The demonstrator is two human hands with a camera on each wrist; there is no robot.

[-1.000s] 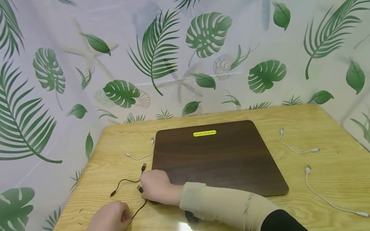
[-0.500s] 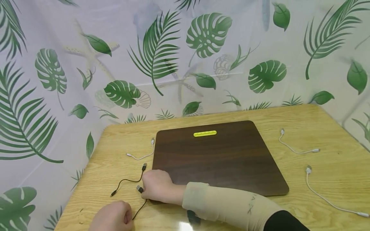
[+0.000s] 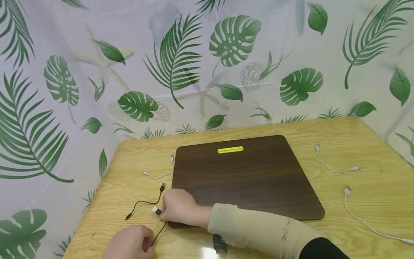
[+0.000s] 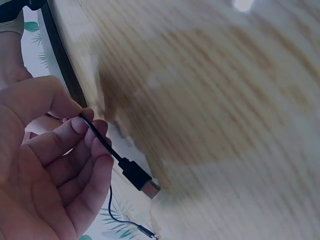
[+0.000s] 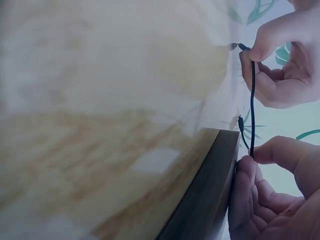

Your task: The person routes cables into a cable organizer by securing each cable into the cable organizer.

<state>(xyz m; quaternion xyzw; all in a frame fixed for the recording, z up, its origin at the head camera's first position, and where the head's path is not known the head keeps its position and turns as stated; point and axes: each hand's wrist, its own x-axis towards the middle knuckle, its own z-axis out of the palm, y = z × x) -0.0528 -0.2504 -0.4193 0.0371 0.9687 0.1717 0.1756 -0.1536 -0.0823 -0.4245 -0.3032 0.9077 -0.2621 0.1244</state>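
Observation:
A short black USB cable (image 5: 253, 105) stretches between my two hands, close over the wooden table. In the head view its USB plug (image 3: 156, 210) sticks out from my right hand (image 3: 179, 207), which pinches the cable just behind it at the board's lower left corner. My left hand (image 3: 129, 242) pinches the other end between thumb and fingertip, and the small plug (image 4: 137, 176) there points away from the fingers in the left wrist view. A second black cable (image 3: 139, 201) lies on the table just beyond both hands.
A dark brown board (image 3: 245, 180) lies mid-table, with a yellow slotted strip (image 3: 230, 149) near its far edge. One white cable (image 3: 161, 176) lies left of the board, and two more, a far one (image 3: 333, 169) and a near one (image 3: 362, 222), lie right. A leaf-patterned sheet (image 3: 194, 72) hangs behind.
The USB plug by the right hand has turned slightly, and its pale metal face now shows. Both hands keep their pinch and have shifted a little to the right in the view.

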